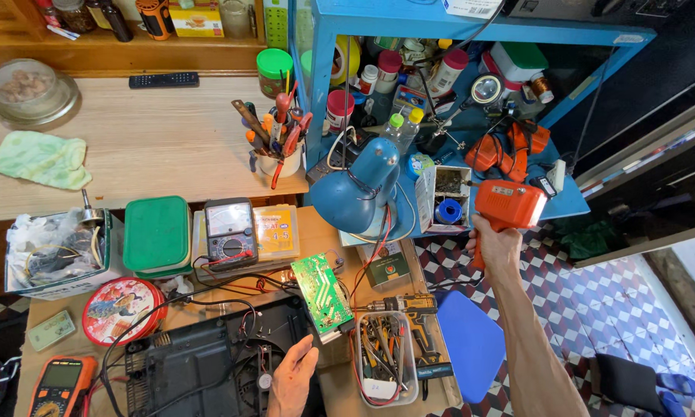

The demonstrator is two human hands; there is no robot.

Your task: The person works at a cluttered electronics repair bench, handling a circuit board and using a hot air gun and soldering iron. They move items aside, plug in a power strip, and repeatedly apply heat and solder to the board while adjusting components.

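My right hand (495, 245) grips the handle of an orange gun-shaped tool (508, 205), held up over the tiled floor beside the blue shelf unit (321, 46). My left hand (293, 380) rests with fingers together on the open black appliance housing (216, 355) at the bench's near edge. Just above that hand a green circuit board (322, 292) stands tilted, with red and black wires running from it. A blue desk lamp (360, 189) hangs over the bench between the two hands.
An analog multimeter (230, 230) lies on yellow boxes, beside a green-lidded box (157, 233). A red round tin (120, 309), an orange meter (58, 384), a tray of hand tools (386, 359), a cordless drill (409, 307) and a blue stool (471, 344) surround the bench. A cup of tools (278, 150) stands behind.
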